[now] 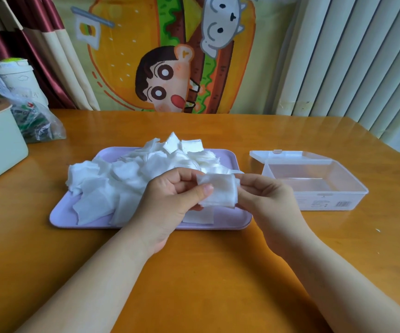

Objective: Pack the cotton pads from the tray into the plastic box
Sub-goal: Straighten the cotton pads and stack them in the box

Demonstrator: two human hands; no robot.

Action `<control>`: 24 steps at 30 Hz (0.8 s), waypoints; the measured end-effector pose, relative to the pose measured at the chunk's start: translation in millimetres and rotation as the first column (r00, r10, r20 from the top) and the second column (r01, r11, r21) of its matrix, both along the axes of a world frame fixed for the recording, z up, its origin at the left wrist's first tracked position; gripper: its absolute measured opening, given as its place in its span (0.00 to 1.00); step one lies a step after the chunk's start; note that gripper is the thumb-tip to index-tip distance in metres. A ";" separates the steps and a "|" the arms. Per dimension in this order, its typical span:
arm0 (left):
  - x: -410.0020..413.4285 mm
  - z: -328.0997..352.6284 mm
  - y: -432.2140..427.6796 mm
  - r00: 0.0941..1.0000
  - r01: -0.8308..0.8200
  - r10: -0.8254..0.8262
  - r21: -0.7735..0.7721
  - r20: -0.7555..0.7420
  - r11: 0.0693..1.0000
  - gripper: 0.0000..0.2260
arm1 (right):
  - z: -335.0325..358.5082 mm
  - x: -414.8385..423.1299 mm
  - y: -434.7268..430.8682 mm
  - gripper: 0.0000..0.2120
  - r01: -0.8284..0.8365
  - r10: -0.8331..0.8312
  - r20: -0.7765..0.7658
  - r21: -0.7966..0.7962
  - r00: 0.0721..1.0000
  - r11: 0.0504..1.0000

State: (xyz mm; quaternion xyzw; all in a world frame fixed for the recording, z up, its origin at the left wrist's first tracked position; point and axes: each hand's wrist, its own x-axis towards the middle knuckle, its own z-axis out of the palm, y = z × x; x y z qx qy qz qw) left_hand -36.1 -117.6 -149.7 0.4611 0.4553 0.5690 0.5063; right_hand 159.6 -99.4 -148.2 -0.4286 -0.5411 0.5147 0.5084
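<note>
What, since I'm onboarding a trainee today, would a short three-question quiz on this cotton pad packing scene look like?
1. True or false: the clear plastic box already contains cotton pads.
2. Who grips the held cotton pads? A: left hand only. B: right hand only. C: both hands.
3. Fill in: the heap of loose pads lies on a lilac ____.
Key: 1 false, the box is empty. 2 C. 3 tray.

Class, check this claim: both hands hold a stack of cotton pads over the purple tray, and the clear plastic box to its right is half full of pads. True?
Not quite. The head view shows the plastic box empty. The left hand and right hand do hold cotton pads over the tray.
</note>
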 end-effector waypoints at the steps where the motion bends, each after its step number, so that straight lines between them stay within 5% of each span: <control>1: 0.6 -0.9 0.2 1.000 -0.004 0.003 -0.006 -0.023 1.000 0.09 | -0.7 -0.4 0.0 0.08 -0.031 0.031 -0.003 -0.001 1.000 1.000; 24: 1.3 -3.6 1.9 0.992 -0.026 0.025 0.000 -0.124 1.000 0.07 | -2.5 -0.2 1.3 0.09 -0.086 0.087 -0.059 0.024 0.994 0.996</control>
